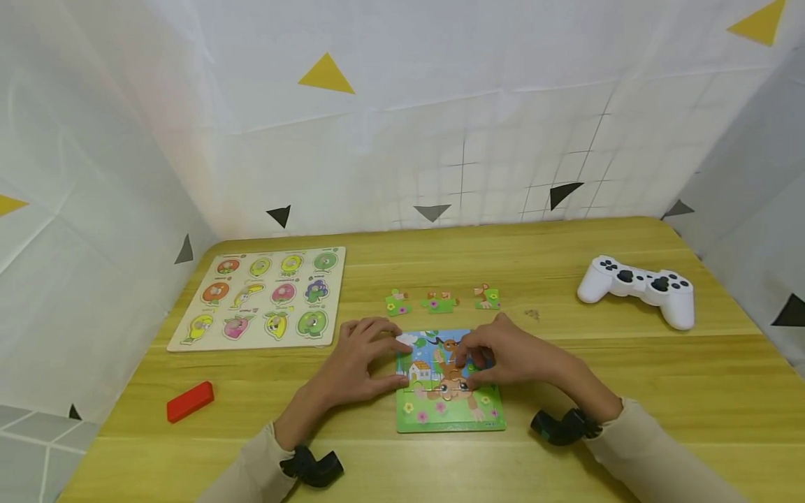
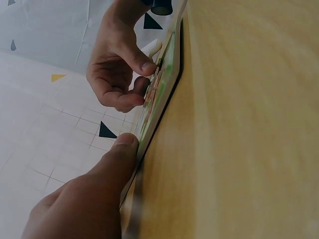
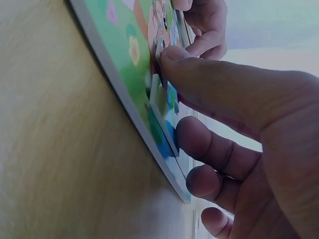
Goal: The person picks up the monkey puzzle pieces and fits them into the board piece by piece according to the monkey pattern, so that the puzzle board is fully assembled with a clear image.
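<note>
A jigsaw puzzle board (image 1: 434, 417) with a monkey, a house and flowers lies in front of me. My left hand (image 1: 358, 360) rests at its left side, thumb and index finger spread along the edge; in the left wrist view the thumb (image 2: 124, 144) touches the rim. Over the board's right half, my right hand (image 1: 512, 353) pinches a puzzle piece (image 3: 159, 47), which sits tilted under the thumb in the right wrist view. Beside it, another piece (image 3: 160, 102) stands slightly raised above the board. The right index fingertip is mostly hidden behind the thumb.
Loose puzzle pieces (image 1: 440, 302) lie beyond the board. At the back left is a wooden fruit peg board (image 1: 333, 300), with a red block (image 1: 190, 402) nearer me. A white game controller (image 1: 641, 288) sits at the right. White cloth (image 1: 402, 154) hangs behind the table.
</note>
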`<action>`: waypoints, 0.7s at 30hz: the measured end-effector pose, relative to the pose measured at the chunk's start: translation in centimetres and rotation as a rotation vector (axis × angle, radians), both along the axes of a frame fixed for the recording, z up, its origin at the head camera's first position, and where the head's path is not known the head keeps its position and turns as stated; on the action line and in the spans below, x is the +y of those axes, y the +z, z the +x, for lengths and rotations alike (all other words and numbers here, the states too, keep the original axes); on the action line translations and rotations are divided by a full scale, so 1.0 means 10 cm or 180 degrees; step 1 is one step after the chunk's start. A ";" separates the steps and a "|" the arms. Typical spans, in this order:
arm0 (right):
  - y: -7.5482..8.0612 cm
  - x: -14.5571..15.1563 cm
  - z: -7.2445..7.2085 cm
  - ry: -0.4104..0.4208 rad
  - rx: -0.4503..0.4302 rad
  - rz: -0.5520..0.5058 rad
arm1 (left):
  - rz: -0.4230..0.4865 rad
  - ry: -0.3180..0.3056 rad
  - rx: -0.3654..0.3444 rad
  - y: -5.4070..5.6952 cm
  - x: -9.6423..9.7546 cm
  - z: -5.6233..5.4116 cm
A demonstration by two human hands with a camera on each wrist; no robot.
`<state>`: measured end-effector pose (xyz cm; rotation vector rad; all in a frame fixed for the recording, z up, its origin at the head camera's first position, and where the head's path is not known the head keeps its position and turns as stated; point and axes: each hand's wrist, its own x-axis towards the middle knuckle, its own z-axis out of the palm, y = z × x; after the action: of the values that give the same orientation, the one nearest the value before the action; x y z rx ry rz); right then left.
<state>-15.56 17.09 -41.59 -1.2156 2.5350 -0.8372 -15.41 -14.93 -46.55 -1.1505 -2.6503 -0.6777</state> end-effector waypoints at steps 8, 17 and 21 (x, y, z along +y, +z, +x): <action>0.00 -0.02 0.01 -0.0051 0.0050 0.0082 | -0.0002 -0.0017 0.0046 -0.01 0.00 -0.01; 0.01 -0.03 0.03 -0.0097 0.0089 0.0117 | 0.0037 -0.0014 0.0023 0.02 0.01 0.01; 0.01 -0.03 0.03 -0.0118 0.0112 0.0145 | 0.0031 -0.0001 -0.0005 0.03 0.01 0.02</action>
<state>-15.21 16.79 -41.47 -1.1832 2.5971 -0.7685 -15.23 -14.83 -46.23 -1.1482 -2.6454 -0.6911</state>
